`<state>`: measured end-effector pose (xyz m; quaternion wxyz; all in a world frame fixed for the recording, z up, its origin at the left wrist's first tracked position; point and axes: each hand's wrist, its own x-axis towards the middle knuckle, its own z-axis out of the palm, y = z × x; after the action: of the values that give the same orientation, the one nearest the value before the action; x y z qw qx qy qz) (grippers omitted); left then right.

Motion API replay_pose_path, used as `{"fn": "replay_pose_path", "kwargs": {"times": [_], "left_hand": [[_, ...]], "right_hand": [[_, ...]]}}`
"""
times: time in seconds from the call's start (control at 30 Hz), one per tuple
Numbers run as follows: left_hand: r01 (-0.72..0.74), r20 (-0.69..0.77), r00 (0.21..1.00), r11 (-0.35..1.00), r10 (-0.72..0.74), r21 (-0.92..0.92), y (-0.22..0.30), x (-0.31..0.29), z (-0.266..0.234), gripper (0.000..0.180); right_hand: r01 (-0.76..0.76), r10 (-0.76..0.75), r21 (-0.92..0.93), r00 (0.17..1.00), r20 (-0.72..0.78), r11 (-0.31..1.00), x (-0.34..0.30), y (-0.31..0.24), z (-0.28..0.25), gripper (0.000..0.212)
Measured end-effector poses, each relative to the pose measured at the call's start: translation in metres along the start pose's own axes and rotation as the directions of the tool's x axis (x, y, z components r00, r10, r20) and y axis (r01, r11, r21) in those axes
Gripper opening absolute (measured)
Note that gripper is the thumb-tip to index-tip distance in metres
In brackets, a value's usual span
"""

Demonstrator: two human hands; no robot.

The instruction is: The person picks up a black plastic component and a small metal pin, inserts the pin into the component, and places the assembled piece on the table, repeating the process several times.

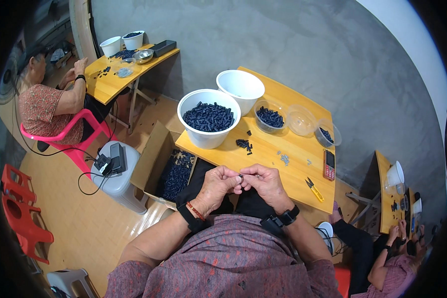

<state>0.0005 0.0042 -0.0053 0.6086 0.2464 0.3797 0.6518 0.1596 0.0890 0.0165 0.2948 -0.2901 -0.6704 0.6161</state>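
Left hand [214, 186] and right hand [266, 186] together, both clamped on small dark piece [241, 177] held between them, near edge of tabletop [303, 154]. Piece mostly covered; long axis and pointing direction cannot be told. Just beyond hands: loose dark pieces [243, 144], long axes differing. Farther, leftward: well-filled white bucket [203, 139]. Rightward: yellow snips [316, 192].

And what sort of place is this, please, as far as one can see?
Probably a small workroom for handwork: a white bucket holds many small dark parts, a cardboard box holds more, and a co-worker sits at another wooden table.
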Motion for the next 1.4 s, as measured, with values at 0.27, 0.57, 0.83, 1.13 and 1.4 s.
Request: {"fn": "replay_pose_path", "kwargs": {"times": [0.27, 0.57, 0.83, 1.13, 1.4], "left_hand": [[0.042, 0.012, 0.999, 0.999, -0.042, 0.016, 0.000, 0.002, -0.005, 0.007], [0.043, -0.001, 0.999, 0.993, -0.043, 0.109, -0.003, 0.003, -0.007, 0.007], [0.000, -0.018, 1.000, 0.995, 0.002, 0.096, -0.011, 0.004, -0.003, 0.010], [0.052, -0.101, 0.994, 0.998, -0.049, 0.031, 0.001, 0.006, -0.011, 0.009], [0.048, -0.111, 0.993, 0.999, -0.046, 0.014, -0.001, 0.011, -0.016, 0.009]], "right_hand": [[0.018, -0.016, 0.038, 0.999, -0.040, 0.999, -0.007, 0.002, 0.006, 0.007], [0.389, -0.420, -0.521, 0.905, 0.064, 0.760, -0.011, -0.011, 0.014, 0.003], [-0.053, 0.048, -0.233, 0.998, -0.026, 0.971, -0.005, -0.011, -0.012, 0.011], [0.294, -0.412, -0.736, 0.911, 0.022, 0.610, 0.048, -0.009, -0.028, 0.013], [0.294, -0.356, -0.813, 0.927, 0.115, 0.503, 0.051, -0.009, -0.026, 0.006]]}}
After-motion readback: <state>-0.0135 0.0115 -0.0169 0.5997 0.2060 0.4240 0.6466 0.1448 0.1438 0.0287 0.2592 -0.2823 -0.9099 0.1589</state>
